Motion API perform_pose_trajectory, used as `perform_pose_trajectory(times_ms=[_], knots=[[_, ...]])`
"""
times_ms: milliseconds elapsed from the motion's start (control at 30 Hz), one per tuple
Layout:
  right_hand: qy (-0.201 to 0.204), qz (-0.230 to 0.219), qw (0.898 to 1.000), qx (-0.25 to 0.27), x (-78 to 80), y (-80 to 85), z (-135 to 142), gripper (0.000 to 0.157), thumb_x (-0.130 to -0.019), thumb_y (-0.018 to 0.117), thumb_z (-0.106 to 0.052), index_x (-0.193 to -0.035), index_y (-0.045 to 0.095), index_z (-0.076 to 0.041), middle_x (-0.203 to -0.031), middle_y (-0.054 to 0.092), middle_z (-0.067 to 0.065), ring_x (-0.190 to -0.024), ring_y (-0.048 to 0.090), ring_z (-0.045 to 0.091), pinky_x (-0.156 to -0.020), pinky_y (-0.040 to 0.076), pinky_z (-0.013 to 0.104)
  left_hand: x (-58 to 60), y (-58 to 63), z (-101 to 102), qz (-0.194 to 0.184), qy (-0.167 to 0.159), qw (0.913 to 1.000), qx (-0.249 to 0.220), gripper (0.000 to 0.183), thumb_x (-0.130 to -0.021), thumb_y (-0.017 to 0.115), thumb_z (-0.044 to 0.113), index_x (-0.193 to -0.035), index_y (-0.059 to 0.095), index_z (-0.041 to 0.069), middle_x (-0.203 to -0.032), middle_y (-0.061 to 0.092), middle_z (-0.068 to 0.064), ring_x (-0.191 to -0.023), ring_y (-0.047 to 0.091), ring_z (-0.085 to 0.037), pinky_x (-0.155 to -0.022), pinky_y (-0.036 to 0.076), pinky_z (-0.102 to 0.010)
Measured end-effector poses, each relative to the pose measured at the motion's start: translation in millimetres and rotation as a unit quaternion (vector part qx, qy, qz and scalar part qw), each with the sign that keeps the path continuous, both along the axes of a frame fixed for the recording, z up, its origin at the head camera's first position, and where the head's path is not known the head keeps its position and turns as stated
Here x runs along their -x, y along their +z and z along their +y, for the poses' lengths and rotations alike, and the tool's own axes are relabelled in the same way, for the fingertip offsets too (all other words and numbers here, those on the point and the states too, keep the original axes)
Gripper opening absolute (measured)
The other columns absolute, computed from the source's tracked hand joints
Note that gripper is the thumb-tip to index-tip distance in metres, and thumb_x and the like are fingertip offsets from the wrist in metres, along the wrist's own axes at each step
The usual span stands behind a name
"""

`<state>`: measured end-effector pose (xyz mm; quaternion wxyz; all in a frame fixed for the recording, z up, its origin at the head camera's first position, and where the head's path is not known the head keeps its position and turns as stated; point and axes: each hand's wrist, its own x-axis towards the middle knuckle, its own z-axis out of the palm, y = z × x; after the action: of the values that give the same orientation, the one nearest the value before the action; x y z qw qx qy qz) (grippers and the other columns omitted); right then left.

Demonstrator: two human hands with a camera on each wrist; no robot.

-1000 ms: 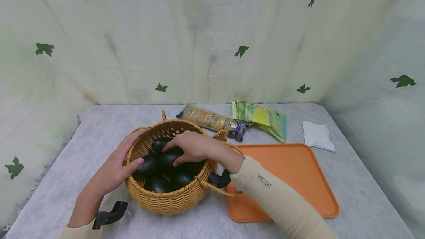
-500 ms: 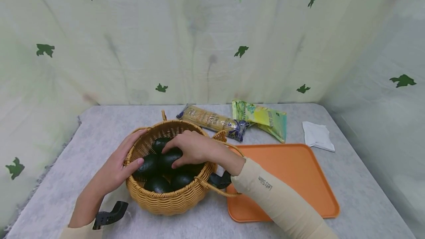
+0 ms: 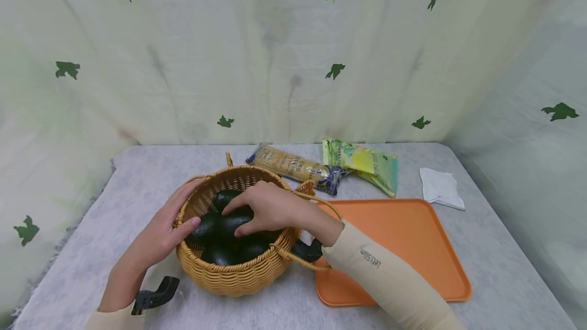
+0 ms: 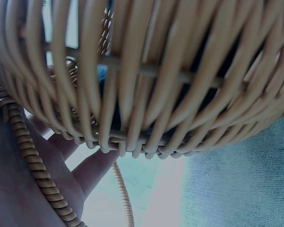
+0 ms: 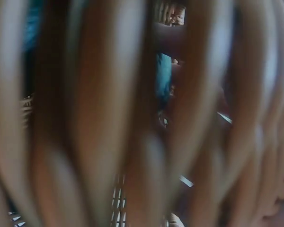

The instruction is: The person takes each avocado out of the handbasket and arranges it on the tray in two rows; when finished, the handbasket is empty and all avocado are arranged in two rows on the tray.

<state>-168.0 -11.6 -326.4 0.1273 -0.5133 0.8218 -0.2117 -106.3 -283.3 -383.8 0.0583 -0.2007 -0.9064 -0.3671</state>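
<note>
A round wicker basket (image 3: 229, 281) stands at left-centre of the table in the head view, holding several dark green avocados (image 3: 204, 228). My left hand (image 3: 160, 228) grips its left side, thumb over the rim. In the left wrist view, a coil-wrapped handle (image 4: 35, 163) crosses the palm beside the woven wall. My right hand (image 3: 270, 208) reaches in over the right rim, thumb and fingers around a middle avocado (image 3: 233, 222). The right wrist view is filled by blurred wicker strands (image 5: 109, 94), which hide that hand's grasp.
An orange tray (image 3: 408, 248) lies right of the basket, partly under my right sleeve (image 3: 380, 274). Behind are a clear noodle-like packet (image 3: 293, 164) and green-yellow packets (image 3: 362, 162). A white paper packet (image 3: 441, 188) lies far right. A patterned curtain (image 3: 293, 55) hangs behind the table.
The head view has shifted slightly, so everything sits a little further right. My right thumb has slid slightly nearer me along the avocado; the left hand keeps its hold on the basket.
</note>
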Motion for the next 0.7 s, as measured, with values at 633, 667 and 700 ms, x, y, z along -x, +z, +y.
perform_pose_trajectory(times_ms=[633, 667, 700], knots=[[-0.065, -0.066, 0.990, 0.111, -15.9, 17.6, 31, 0.046, -0.092, 0.079, -0.032, -0.136, 0.070, -0.023, -0.126, 0.073, -0.001, -0.088, 0.066, 0.005, -0.075, 0.051, 0.020, 0.2, 0.0, 0, -0.007, -0.011, 0.9997, -0.020, 0.074, -0.098, 0.060, 0.016, -0.163, 0.028, 0.030, -0.165, 0.032, -0.005, -0.137, 0.043, -0.034, -0.100, 0.039, -0.075], [-0.071, -0.074, 0.988, 0.116, -17.5, 18.1, 33, 0.046, -0.092, 0.079, -0.032, -0.136, 0.069, -0.023, -0.126, 0.073, 0.000, -0.090, 0.067, 0.005, -0.076, 0.052, 0.020, 0.2, 0.2, 0, -0.007, -0.012, 0.9997, -0.022, 0.074, -0.098, 0.060, 0.016, -0.163, 0.028, 0.030, -0.165, 0.032, -0.005, -0.137, 0.042, -0.035, -0.100, 0.039, -0.075], [-0.078, -0.081, 0.986, 0.122, -18.9, 18.6, 35, 0.046, -0.091, 0.079, -0.031, -0.136, 0.069, -0.024, -0.125, 0.074, 0.000, -0.088, 0.068, 0.005, -0.076, 0.052, 0.021, 0.1, 0.3, 0, -0.007, -0.011, 0.9997, -0.022, 0.074, -0.098, 0.060, 0.016, -0.163, 0.028, 0.030, -0.165, 0.032, -0.005, -0.137, 0.042, -0.035, -0.100, 0.039, -0.075]])
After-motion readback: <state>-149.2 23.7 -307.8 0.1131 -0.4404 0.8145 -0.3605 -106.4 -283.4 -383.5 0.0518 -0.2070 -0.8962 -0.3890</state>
